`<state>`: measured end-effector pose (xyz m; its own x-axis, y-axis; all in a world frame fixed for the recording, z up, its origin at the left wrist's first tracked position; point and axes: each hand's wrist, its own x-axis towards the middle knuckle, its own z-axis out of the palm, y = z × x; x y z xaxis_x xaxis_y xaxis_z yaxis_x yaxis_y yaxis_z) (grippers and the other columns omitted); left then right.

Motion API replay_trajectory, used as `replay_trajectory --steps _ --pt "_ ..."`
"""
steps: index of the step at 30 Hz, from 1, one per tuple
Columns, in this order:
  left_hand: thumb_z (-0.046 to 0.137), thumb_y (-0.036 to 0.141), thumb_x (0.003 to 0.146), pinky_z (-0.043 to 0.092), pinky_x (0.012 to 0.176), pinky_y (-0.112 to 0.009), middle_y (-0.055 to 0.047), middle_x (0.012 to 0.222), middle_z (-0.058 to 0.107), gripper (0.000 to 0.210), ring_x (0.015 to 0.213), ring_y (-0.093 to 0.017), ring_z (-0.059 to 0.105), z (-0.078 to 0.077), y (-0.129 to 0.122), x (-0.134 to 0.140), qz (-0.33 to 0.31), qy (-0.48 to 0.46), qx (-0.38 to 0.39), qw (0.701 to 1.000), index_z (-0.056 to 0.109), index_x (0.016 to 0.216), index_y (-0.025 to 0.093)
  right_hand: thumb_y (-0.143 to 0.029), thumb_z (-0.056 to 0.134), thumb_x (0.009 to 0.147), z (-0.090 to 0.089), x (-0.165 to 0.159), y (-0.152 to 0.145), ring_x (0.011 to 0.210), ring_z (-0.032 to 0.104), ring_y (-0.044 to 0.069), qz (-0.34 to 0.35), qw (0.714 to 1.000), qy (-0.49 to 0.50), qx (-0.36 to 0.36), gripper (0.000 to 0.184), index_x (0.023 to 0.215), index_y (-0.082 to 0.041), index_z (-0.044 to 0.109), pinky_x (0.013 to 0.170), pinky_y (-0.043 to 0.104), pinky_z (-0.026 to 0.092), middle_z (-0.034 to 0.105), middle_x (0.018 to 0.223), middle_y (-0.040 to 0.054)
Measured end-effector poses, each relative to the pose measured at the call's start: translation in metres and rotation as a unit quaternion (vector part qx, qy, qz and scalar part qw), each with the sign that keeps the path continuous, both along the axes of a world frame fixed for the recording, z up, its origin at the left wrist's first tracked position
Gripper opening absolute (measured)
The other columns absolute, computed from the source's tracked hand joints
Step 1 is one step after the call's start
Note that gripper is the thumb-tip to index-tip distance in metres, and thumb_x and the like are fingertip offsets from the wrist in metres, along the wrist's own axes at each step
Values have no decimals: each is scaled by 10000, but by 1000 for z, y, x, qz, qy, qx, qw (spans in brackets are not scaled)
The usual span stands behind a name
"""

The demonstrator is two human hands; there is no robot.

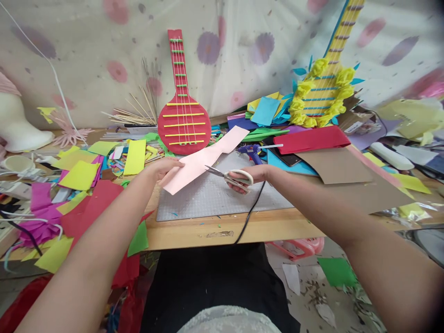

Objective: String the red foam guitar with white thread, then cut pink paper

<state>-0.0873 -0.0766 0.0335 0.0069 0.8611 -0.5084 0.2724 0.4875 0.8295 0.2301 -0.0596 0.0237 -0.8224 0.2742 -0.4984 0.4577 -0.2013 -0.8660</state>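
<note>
My left hand pinches the left edge of a long pale pink sheet, which looks like paper or thin foam, above the grey cutting mat. In my right hand is a pair of scissors with white handles, fingers through the loops. Their blades point left and lie at the sheet's lower edge; whether they are cutting into it I cannot tell. Behind the sheet stands a red craft guitar with yellow and green strips and white strings.
A blue glue gun sits behind the scissors, its black cord crossing the mat. At the right leans a yellow craft guitar with paper flowers. Red material lies on brown sheets. Yellow sheets and scraps crowd the left.
</note>
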Motion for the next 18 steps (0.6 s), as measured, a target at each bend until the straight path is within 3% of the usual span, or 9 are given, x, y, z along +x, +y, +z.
replay_trajectory --steps 5,11,15,18 --pt "787 339 478 505 616 -292 -30 819 720 358 794 -253 677 -7 -5 -6 -97 121 -24 988 648 784 217 -682 593 715 -10 -10 0 543 549 97 -91 995 31 -1 558 824 -136 562 488 214 462 581 640 9" --pt "733 329 504 488 632 -258 -40 931 717 358 919 -269 657 -14 1 -24 -199 328 -13 923 649 832 216 -580 608 778 -18 -20 2 470 522 76 -208 977 -2 48 461 750 -125 542 436 200 430 550 585 -4" --pt "742 282 444 508 670 -269 -57 987 705 431 959 -276 642 0 -6 -45 -248 338 -83 904 639 857 210 -525 606 809 -23 -21 6 433 511 71 -303 948 -9 96 405 723 -139 516 406 186 401 549 548 -6" --pt "777 213 349 537 687 -337 -78 900 704 462 931 -326 645 8 -15 -69 -272 317 -169 893 639 789 198 -504 611 814 -26 -24 7 411 504 76 -355 928 -18 113 387 708 -146 508 390 193 391 553 524 -6"
